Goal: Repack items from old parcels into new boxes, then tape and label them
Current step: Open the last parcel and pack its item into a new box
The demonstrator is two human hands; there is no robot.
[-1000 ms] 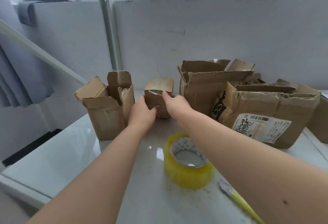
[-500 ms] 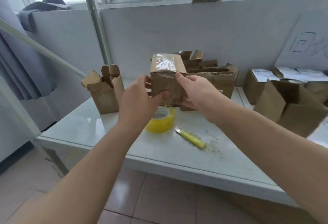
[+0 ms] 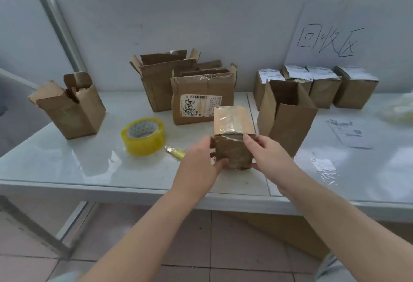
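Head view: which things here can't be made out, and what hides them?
All in the head view:
Contents of the taped box: it is sealed, and the left hand and right hand grip its sides.
Most of the yellow tool: it lies behind the left hand.
Print on the parcel label: too small, and one corner is behind the taped box.
Text on the sheet: blurred and too small.
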